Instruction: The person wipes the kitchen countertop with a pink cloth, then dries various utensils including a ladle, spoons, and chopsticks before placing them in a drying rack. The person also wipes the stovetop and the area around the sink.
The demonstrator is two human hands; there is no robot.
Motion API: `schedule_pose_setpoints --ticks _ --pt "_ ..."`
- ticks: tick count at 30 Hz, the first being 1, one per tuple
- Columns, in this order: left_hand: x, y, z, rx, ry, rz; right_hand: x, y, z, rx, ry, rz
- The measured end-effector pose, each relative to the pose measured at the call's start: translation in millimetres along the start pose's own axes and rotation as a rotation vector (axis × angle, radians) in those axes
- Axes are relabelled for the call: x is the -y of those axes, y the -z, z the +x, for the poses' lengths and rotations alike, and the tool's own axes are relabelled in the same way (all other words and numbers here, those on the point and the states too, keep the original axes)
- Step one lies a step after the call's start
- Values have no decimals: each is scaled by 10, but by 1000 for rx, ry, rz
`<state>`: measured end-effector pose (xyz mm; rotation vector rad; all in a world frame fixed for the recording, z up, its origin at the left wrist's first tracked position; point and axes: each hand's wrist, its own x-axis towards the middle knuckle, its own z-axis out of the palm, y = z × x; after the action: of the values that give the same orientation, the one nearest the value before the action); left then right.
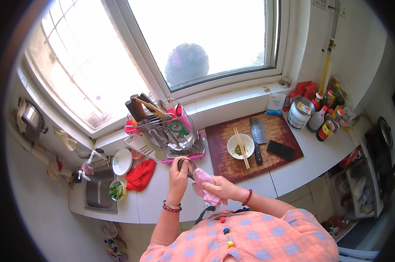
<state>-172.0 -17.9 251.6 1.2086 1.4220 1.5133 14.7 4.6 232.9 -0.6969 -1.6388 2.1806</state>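
My left hand point(181, 172) is closed around the dark handle of a metal utensil point(192, 167), raised over the front of the counter; its full shape is hidden. My right hand point(218, 188) holds a pink cloth point(205, 186) against the metal part. Beyond them lies a wooden cutting board point(217, 140), bearing a white bowl point(231, 144) with some green food inside, a pair of wooden chopsticks point(241, 147) across the bowl, a cleaver point(258, 131) and a black phone point(281, 150).
A wire utensil rack point(191, 131) stands behind my left hand. Leftward are a red cloth point(140, 175), a stacked white plate point(122, 162), a bowl of leafy greens point(117, 190) and a steel sink point(100, 191). Several bottles and a white tub point(299, 114) stand at the right.
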Motion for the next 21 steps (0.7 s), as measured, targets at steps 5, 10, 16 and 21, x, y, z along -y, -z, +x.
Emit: schedule_pose_setpoints --ticks 5,10,16,21 --pt "-30 -31 -5 94 90 -134 -182 -17 20 91 -23 168" --pt "-155 -167 -35 199 197 -546 -222 78 -28 138 -60 286" --pt "-27 -183 -77 275 171 -565 -237 2 -98 98 -6 303" --pt "-402 -344 -161 234 -5 -180 55 -25 -114 70 54 213"
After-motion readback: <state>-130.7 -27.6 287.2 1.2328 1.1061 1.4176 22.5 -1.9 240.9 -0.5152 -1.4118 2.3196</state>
